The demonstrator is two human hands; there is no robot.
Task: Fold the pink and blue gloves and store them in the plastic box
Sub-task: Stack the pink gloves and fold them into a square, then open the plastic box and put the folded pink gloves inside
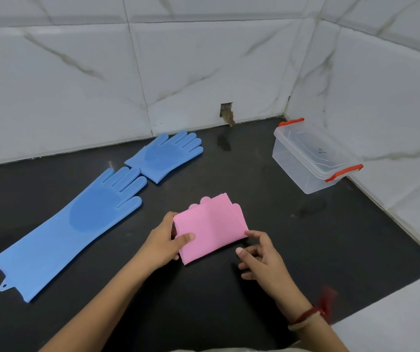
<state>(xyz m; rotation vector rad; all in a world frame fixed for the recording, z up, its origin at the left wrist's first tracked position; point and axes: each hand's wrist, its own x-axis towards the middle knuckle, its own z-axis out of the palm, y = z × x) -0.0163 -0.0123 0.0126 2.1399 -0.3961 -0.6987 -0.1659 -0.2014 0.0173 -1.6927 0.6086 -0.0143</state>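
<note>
A folded pink glove (pixel 210 228) lies on the black counter (pixel 305 250) in front of me, its fingertips poking out at the far edge. My left hand (pixel 167 240) pinches its left edge, thumb on top. My right hand (pixel 259 255) touches the glove's right corner with a fingertip, fingers loosely curled and holding nothing. A long blue glove (pixel 77 224) lies flat and unfolded to the left. A second blue glove (pixel 167 154), folded short, sits behind it near the wall. The clear plastic box (pixel 310 158) with red clips stands in the right corner; its lid looks on.
White marble-tiled walls close off the back and right side of the counter. A small hole (pixel 226 113) is in the back wall at counter level. A white surface (pixel 394 313) borders the counter at the lower right.
</note>
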